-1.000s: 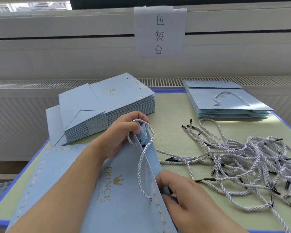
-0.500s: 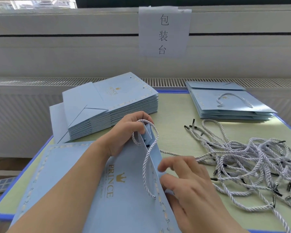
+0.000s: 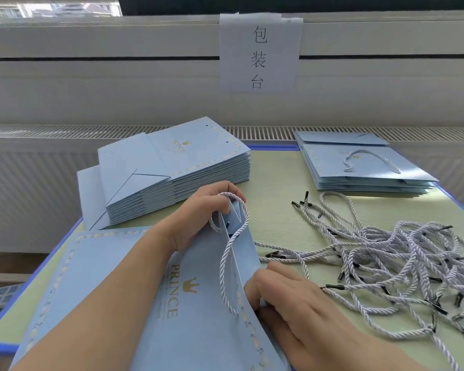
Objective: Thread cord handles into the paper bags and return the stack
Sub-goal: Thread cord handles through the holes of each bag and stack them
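Bag (image 3: 198,303) gripped in both hands

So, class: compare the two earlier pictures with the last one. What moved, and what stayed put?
The right hand, lifted with fingers spread half a second ago, has come back down onto the rim of the paper bag and pinches it. The left hand keeps holding the bag's far corner and the threaded cord handle. Both stacks and the loose cords stayed put.
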### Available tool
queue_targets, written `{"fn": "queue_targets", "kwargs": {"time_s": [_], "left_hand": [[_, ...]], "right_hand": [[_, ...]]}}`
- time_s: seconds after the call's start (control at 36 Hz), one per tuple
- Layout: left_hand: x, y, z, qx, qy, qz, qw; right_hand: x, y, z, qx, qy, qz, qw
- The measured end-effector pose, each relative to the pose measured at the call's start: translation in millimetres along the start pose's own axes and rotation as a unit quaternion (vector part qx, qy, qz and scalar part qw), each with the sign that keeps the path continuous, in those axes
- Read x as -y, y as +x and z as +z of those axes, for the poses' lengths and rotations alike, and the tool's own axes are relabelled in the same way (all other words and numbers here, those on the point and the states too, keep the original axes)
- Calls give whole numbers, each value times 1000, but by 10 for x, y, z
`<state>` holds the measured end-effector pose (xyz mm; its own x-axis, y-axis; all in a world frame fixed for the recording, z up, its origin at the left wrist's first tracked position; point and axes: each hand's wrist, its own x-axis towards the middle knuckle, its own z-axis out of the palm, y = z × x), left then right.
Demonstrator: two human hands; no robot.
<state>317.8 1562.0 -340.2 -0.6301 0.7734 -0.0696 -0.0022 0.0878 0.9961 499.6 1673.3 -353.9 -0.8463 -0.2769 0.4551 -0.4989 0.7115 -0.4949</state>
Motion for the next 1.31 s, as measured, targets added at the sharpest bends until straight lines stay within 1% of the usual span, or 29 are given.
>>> {"fn": "queue_targets", "kwargs": {"time_s": [0.17,0.22,0.33,0.39,0.44,0.53,0.58,0.67,0.69,0.72,0.75,0.81,0.89,0.94,1.03,1.08,1.17,1.19,1.25,1.28,1.31], "left_hand": [[3,9,12,2,2,-9,1000],[-2,8,31,3,7,-8,1000],[3,12,44,-10,13,-6,1000],[11,13,31,-10,4,-4,1000],[12,11,20,-7,-10,-3,1000],[9,5,9,0,-24,-1,1000],[3,-3,-13,-2,-40,3,999],[-9,-23,-57,2,-71,9,997],[-15,-31,-67,8,-82,11,997],[-21,-37,-74,16,-93,15,995],[-26,-43,-79,22,-100,18,995],[-31,-49,-81,29,-105,24,994],[-21,-50,-95,32,-104,34,993],[-11,-49,-110,34,-112,38,992],[-3,-42,-126,42,-123,42,991],[-6,-38,-126,45,-126,42,990],[-8,-31,-116,44,-136,39,989],[-9,-28,-110,43,-137,38,989],[-5,-28,-109,44,-134,33,989],[2,-26,-114,46,-131,31,990],[5,-24,-118,47,-127,30,990]], "right_hand": [[26,-20,8,-13,-59,-41,997],[35,-1,1,-28,-35,-34,998],[95,116,-116,-59,65,17,996],[126,177,-168,-51,89,29,994],[138,226,-182,-28,82,22,996],[113,220,-172,-23,57,2,998],[79,186,-193,-54,67,23,996],[-23,176,-262,-165,86,105,977],[-72,191,-280,-187,75,132,971],[-118,213,-292,-191,61,157,967],[-160,237,-296,-177,44,180,967],[-201,287,-288,-113,15,212,971],[-194,373,-258,-2,36,256,966],[-192,449,-221,38,49,261,963],[-227,556,-180,60,68,272,958],[-227,583,-228,48,154,295,942],[-232,515,-417,44,330,315,889],[-257,473,-496,47,386,318,864],[-337,394,-658,54,511,321,796],[-381,357,-731,53,562,318,762],[-416,326,-785,53,596,314,737]]}}
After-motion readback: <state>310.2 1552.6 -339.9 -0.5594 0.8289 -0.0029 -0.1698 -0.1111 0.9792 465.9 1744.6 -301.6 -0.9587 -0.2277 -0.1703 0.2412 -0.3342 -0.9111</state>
